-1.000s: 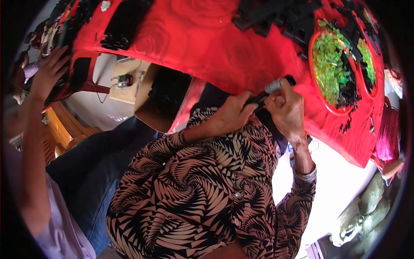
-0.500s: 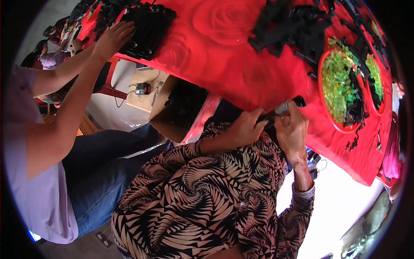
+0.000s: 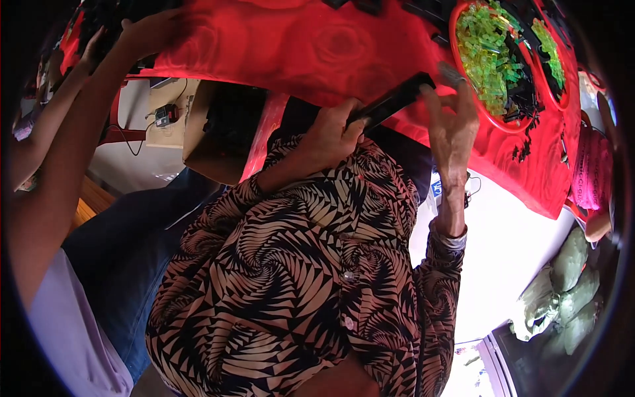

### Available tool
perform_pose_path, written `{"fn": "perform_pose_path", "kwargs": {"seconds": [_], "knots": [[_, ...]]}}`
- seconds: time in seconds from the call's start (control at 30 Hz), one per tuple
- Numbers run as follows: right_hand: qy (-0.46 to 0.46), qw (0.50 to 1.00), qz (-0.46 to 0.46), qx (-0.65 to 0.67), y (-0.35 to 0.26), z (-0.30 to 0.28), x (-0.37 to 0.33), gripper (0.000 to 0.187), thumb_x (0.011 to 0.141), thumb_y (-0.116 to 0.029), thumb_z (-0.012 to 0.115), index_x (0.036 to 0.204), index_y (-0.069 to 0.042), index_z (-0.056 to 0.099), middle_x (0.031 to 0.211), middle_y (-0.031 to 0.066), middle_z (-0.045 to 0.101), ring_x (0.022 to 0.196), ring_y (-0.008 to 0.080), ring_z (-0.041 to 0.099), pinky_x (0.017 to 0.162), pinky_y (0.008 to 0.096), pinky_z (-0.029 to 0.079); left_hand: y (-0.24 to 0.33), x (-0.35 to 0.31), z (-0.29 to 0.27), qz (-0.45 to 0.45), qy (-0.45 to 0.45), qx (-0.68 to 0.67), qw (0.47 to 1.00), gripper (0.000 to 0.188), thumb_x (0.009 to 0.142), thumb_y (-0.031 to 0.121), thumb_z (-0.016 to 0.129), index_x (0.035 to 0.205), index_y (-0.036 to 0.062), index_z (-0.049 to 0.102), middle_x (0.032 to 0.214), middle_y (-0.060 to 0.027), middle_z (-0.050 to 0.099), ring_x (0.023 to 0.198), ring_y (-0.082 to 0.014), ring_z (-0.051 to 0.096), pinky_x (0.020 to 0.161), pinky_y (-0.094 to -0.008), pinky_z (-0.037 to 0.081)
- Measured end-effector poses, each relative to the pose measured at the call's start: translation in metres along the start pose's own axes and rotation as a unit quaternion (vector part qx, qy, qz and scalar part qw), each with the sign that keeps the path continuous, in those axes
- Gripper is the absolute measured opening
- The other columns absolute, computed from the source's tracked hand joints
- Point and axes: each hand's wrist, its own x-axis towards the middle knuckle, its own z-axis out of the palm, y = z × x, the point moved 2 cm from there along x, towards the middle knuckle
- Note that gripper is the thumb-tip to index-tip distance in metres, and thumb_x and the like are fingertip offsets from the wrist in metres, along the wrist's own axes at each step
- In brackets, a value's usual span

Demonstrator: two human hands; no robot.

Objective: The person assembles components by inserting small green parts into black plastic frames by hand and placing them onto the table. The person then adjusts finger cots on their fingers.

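Note:
My left hand [image 3: 331, 137] is closed around the near end of a long, narrow black plastic part [image 3: 400, 99]. The part slants up to the right over the edge of the red table cloth [image 3: 311, 49]. My right hand [image 3: 453, 126] is raised at its far end, fingers bent and apart. One fingertip lies at that end; whether it touches cannot be made out. A grey wrap [image 3: 451, 73] covers another finger. Right of this hand stands a red-rimmed basket [image 3: 506, 128] heaped with small yellow-green translucent pieces [image 3: 486, 56] and some black ones.
A second basket [image 3: 562, 106] with green pieces sits farther right. Black parts [image 3: 367, 5] lie along the top edge. Below the table stands a cardboard box [image 3: 202, 159] with black contents. A co-worker's arm [image 3: 79, 119] reaches in from the left. Plastic bags [image 3: 572, 284] lie lower right.
The view has shifted, so the table sits higher. My right hand has loosened from the black part's far end, its wrapped finger lifted away. More of the part shows beyond my left hand.

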Motion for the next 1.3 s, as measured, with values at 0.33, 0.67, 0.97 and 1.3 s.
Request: {"fn": "perform_pose_path", "kwargs": {"seconds": [0.33, 0.67, 0.97, 1.3], "knots": [[-0.019, 0.991, 0.053, 0.125, 0.009, 0.013, -0.017, 0.022, 0.082, 0.006, 0.065, 0.103, 0.006, 0.059, 0.095, 0.0114, 0.057, 0.072, 0.0147, 0.064, 0.059, 0.0249, 0.051, 0.003, -0.007, 0.000, 0.000, -0.001, 0.034, 0.999, 0.011, 0.094, 0.010, 0.055, 0.093, -0.0003, 0.059, 0.063, 0.0023, 0.053, 0.057, -0.0040, 0.047, 0.050, -0.0232, 0.038], [0.011, 0.992, 0.055, 0.110, -0.003, 0.011, -0.023, 0.022, 0.080, 0.006, 0.065, 0.101, 0.006, 0.060, 0.094, 0.0109, 0.054, 0.070, 0.0159, 0.063, 0.057, 0.0257, 0.052, 0.010, -0.009, 0.003, 0.007, -0.025, -0.008, 1.000, 0.015, 0.092, 0.012, 0.056, 0.096, -0.0022, 0.060, 0.062, -0.0050, 0.059, 0.055, -0.0090, 0.055, 0.051, -0.0261, 0.043], [0.062, 0.987, 0.035, 0.147, 0.006, 0.007, -0.030, 0.024, 0.080, 0.004, 0.066, 0.103, 0.005, 0.060, 0.094, 0.0113, 0.056, 0.073, 0.0152, 0.063, 0.057, 0.0263, 0.052, 0.010, -0.002, 0.009, 0.061, -0.023, 0.089, 0.994, 0.016, 0.092, 0.012, 0.056, 0.095, -0.0030, 0.060, 0.056, -0.0064, 0.055, 0.050, -0.0112, 0.055, 0.047, -0.0285, 0.040], [-0.271, 0.960, -0.013, -0.070, -0.005, -0.021, -0.009, 0.041, 0.073, -0.028, 0.079, 0.096, 0.001, 0.061, 0.085, 0.0149, 0.064, 0.074, 0.0329, 0.061, 0.072, 0.0418, 0.048, 0.021, 0.000, 0.001, -0.020, -0.120, 0.077, 0.990, 0.026, 0.092, 0.021, 0.060, 0.099, -0.0047, 0.062, 0.063, -0.0132, 0.060, 0.055, -0.0187, 0.060, 0.053, -0.0346, 0.045]]}}
